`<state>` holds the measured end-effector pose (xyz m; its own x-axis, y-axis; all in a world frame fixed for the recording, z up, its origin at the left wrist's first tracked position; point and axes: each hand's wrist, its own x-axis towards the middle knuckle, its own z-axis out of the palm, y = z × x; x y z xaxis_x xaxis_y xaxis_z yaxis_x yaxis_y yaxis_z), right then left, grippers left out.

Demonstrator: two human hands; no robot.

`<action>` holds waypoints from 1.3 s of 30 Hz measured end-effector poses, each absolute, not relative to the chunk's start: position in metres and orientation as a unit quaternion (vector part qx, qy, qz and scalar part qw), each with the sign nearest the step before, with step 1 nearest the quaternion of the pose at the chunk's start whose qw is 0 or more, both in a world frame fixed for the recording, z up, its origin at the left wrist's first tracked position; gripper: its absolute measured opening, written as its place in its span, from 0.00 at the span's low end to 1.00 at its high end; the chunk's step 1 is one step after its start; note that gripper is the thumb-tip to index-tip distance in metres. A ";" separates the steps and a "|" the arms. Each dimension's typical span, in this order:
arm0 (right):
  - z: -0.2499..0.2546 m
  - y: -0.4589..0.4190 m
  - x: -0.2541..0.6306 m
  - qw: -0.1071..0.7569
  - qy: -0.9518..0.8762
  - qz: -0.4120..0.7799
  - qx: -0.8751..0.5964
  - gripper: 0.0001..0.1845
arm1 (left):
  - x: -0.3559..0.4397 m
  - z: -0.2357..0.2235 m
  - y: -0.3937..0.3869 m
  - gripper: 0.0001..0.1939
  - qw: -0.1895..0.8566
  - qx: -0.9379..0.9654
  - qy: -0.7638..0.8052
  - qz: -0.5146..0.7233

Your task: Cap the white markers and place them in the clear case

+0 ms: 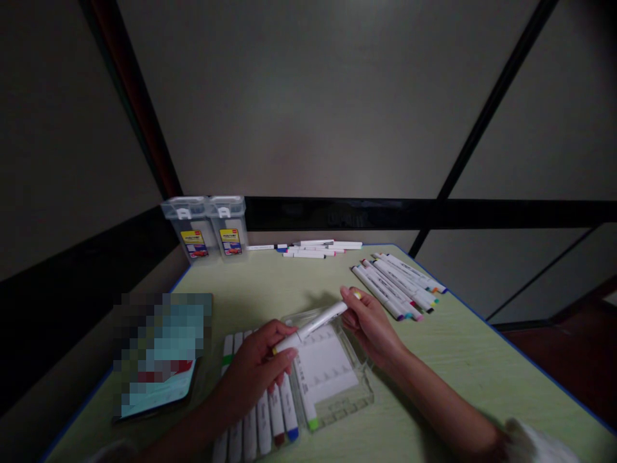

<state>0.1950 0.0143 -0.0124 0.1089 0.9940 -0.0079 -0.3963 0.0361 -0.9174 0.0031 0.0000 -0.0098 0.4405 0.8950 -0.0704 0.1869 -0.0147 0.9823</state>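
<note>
Between my two hands a white marker (pixel 322 320) with yellow ends is held at a slant. The fingers of my left hand (pixel 263 357) pinch its lower left end, and my right hand (pixel 370 321) grips the upper right end. Below it lies an open clear plastic case (pixel 364 389) with a white printed sheet inside. One marker with a light green tip (pixel 308 402) rests in the case. To its left, several white markers (pixel 263 421) lie side by side, partly covered by my left hand and forearm; blue, brown and green bands show.
Several markers (pixel 390 286) lie in a row at the right of the table (pixel 463 360). More markers (pixel 313 249) are scattered along the back edge. Two clear lidded boxes (pixel 227 231) stand at the back left. A tablet with a blurred screen (pixel 168 360) lies at the left.
</note>
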 end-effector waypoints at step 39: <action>-0.014 0.014 0.195 0.612 -0.383 0.558 -0.408 0.20 | 0.003 -0.007 0.000 0.17 0.537 0.650 0.442 0.306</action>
<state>0.1952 0.0144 -0.0136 0.0822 0.9965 0.0129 -0.3701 0.0426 -0.9280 0.0035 0.0000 -0.0066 0.4212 0.9037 -0.0770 0.2457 -0.0320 0.9688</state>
